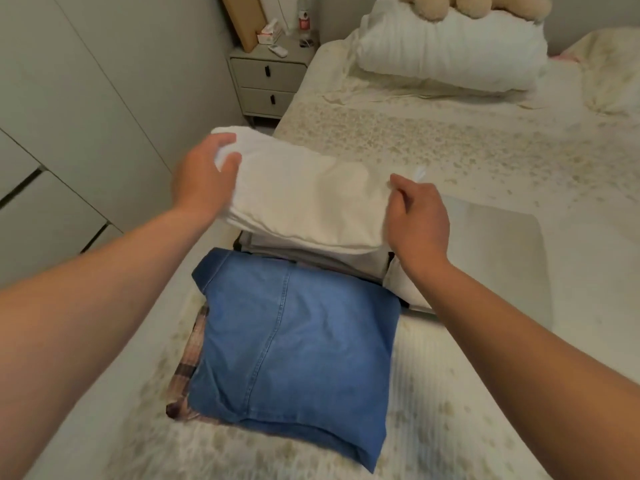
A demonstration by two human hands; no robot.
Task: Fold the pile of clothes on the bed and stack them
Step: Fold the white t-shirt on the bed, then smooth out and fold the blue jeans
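Bedroom, pale walls and cupboard fronts; work surface is the bed [450, 393] with a cream, faintly speckled cover. Landmark for these notes: the folded denim garment [294, 344]. It lies nearest the viewer, square and flat, on top of a plaid garment [188, 355] whose edge shows along the denim's left side; these two make one small stack. Just beyond the denim sits a second stack of folded pieces [311, 254], pale and grey layers with dark edging, touching or nearly touching the denim's far edge. Over that second stack, both hands hold a folded white garment [304, 199]. Left hand [204, 174]: grip closed on the garment's far-left end, fingers curled over the top, thumb against the cloth. Right hand [415, 216]: grip pinching the garment's right edge, fingers bent. Whether the white piece already rests on the stack or hangs just above it cannot be told; its near edge overlaps the stack's top layer. Right of the denim and a little beyond, a flat pale sheet or folded cloth [502, 244] lies on the bed. Far beyond the denim: white pillows [450, 53] with a plush toy [464, 5] on top, and to the far left a bedside cabinet [266, 81] carrying small items. Judgement: folding of this piece is done; step in hand is placing it on the second stack. Next move calls for lowering it level, edges squared to the layers beneath, then both hands letting go together so the folds do not slip. No loose unfolded pile shows in view, so the task appears near its end.
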